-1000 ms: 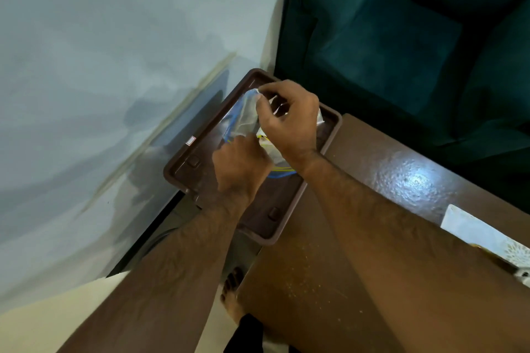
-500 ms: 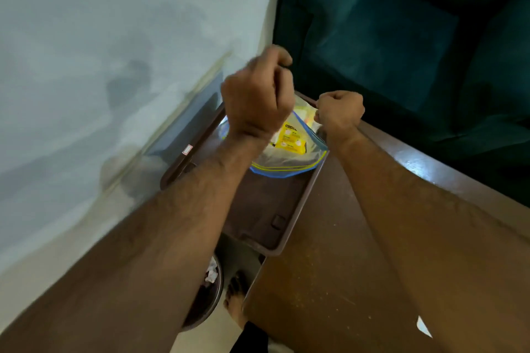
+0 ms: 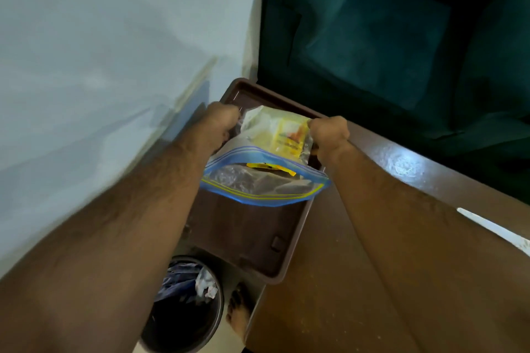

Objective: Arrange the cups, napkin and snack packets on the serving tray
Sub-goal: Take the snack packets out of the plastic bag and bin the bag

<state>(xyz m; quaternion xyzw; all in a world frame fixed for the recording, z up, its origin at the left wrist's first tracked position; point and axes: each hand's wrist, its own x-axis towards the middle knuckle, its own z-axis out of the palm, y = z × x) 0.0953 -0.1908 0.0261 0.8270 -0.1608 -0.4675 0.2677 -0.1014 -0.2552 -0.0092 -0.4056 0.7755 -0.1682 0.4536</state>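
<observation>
Now, both fists are up over the tray and both are gripping the same thing. The left hand (image 3: 222, 123) is clenched on one far corner of a clear zip bag (image 3: 266, 172), and the right hand (image 3: 329, 135) is clenched on the other, so the bag hangs between them with its blue-and-yellow zip mouth (image 3: 263, 195) turned toward the person and gaping open. Inside, a yellow snack packet (image 3: 289, 137) sits up near the gripped end, with a second strip of yellow packet (image 3: 271, 167) lower down by the mouth, plus pale contents that are too blurred to name.

Below the bag lies the brown serving tray (image 3: 252, 241), its floor bare in the part that shows. It rests on the brown table (image 3: 329, 295), with its left edge hanging out past the tabletop. Under that overhang stands a dark waste bin (image 3: 183, 304), and a bare foot (image 3: 238, 309) is beside it. A white sheet (image 3: 493, 231) lies on the table at right, well apart. No cups in sight.

This looks like a tip-out of the packets. The danger is the aim: the open mouth faces the near end, so a hard shake could send light packets skidding past the rim toward the bin. A knock on the overhanging edge could also tilt the tray off the table.
</observation>
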